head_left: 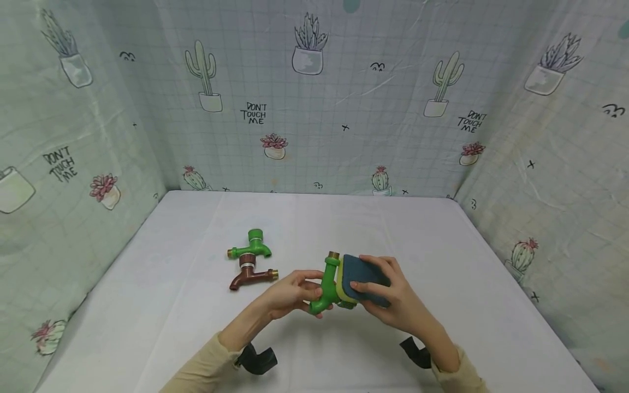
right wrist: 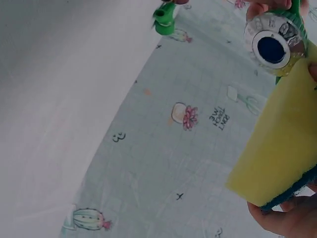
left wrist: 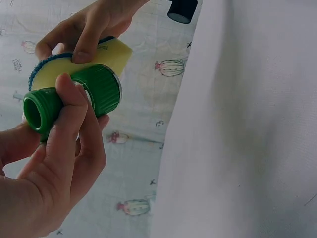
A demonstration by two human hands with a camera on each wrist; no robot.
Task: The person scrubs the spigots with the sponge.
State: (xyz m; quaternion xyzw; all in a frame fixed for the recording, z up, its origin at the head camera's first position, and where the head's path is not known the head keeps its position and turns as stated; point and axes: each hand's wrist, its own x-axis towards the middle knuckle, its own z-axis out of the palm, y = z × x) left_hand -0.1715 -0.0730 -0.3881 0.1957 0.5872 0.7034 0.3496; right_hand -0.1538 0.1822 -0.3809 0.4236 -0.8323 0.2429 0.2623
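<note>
My left hand [head_left: 298, 295] grips a green faucet [head_left: 330, 281] by its body, holding it above the table with its brass threaded end upward. In the left wrist view the faucet's open spout [left wrist: 33, 111] and ribbed green knob [left wrist: 101, 89] show between the fingers. A yellow sponge with a dark blue scouring side [head_left: 366, 278] is held by my right hand [head_left: 393, 297], thumb and fingers on its two faces. The sponge's yellow side [right wrist: 282, 134] lies against the faucet near the knob. The knob's end face [right wrist: 271, 48] has a dark blue centre.
Left of the hands, a second green faucet [head_left: 250, 248] and a brown faucet [head_left: 250, 274] lie close together on the white table [head_left: 196, 218]. Patterned cloth walls [head_left: 314, 109] rise at the back and sides. Black wrist mounts [head_left: 257, 360] hang beneath the forearms.
</note>
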